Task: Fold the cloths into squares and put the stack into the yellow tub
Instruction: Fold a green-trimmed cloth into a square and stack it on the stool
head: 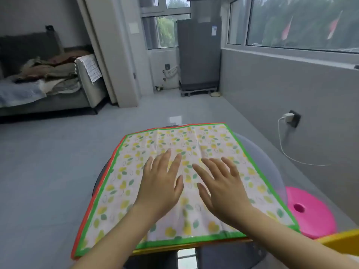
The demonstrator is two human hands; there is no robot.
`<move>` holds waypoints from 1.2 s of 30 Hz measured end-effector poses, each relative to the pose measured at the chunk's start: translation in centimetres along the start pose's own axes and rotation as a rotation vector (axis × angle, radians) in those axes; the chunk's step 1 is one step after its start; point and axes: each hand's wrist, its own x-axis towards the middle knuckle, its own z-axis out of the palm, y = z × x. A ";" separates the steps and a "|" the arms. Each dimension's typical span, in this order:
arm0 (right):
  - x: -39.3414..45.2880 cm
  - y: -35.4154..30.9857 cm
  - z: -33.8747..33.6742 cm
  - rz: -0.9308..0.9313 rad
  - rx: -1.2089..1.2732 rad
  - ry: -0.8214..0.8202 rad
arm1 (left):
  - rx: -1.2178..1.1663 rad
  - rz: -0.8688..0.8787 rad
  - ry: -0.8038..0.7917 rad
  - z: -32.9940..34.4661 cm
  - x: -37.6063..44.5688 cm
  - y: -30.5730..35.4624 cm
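A white cloth with yellow and green leaf print and a green border (213,140) lies spread flat on a round glass table (258,152). Under it a second cloth shows only as a red-orange edge (114,158) along the left and far sides. My left hand (161,183) and my right hand (221,187) rest flat on the top cloth near its middle, side by side, fingers straight and spread, palms down. A corner of the yellow tub (342,241) shows at the lower right edge, near the table.
A pink round stool (310,212) stands on the floor right of the table. A white charger and cable (285,121) hang from a wall socket at the right. A grey sofa with piled clothes (44,78) is far left, a grey fridge (198,55) at the back.
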 end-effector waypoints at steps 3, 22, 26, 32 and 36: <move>-2.6 -0.7 0.1 -0.057 -0.005 0.013 | -0.025 -0.007 -0.092 0.2 -3.1 0.7; -7.5 -0.6 0.7 -0.194 0.364 -0.396 | -0.508 0.056 -0.398 2.8 -9.3 -1.1; -6.9 -0.7 0.5 -0.117 0.462 -0.464 | -0.608 -0.037 -0.451 2.0 -8.6 -0.8; -4.9 0.0 0.0 0.019 0.638 -0.680 | -0.708 -0.167 -0.566 1.0 -7.4 -1.0; -4.3 -0.2 -0.6 0.086 0.682 -0.675 | -0.647 -0.172 -0.617 0.0 -6.7 -1.0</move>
